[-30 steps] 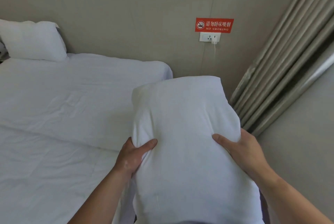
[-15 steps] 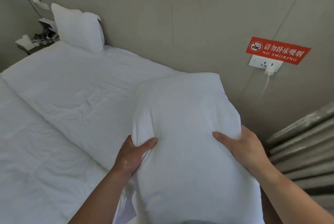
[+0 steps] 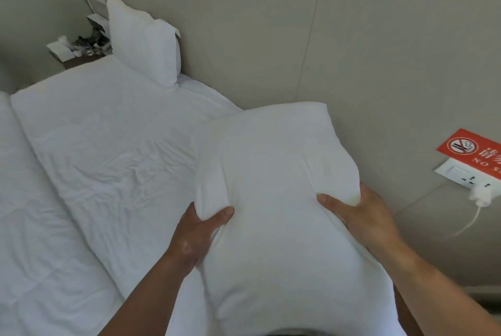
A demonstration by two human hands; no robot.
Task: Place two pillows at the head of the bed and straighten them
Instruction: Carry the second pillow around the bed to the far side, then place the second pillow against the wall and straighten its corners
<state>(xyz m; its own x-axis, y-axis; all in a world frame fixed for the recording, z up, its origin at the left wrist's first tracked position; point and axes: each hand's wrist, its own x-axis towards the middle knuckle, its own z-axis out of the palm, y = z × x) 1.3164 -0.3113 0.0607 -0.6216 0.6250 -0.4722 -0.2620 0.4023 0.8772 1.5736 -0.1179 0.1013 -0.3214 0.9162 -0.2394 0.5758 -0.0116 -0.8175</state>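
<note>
I hold a large white pillow upright in front of me, above the near corner of the bed. My left hand grips its left edge and my right hand grips its right edge. A second white pillow leans against the beige wall at the far end of the bed, which is covered in wrinkled white sheets. The lower part of the held pillow runs out of the frame.
A small bedside table with papers and clutter stands at the far left beside the second pillow. On the wall at right are a red no-smoking sign and a white socket with a plugged charger and cable.
The view has swung to the left and tilted: the sign and socket slid to the right edge, the curtain left the frame, and the far pillow came closer to centre. My grip on the pillow is unchanged.
</note>
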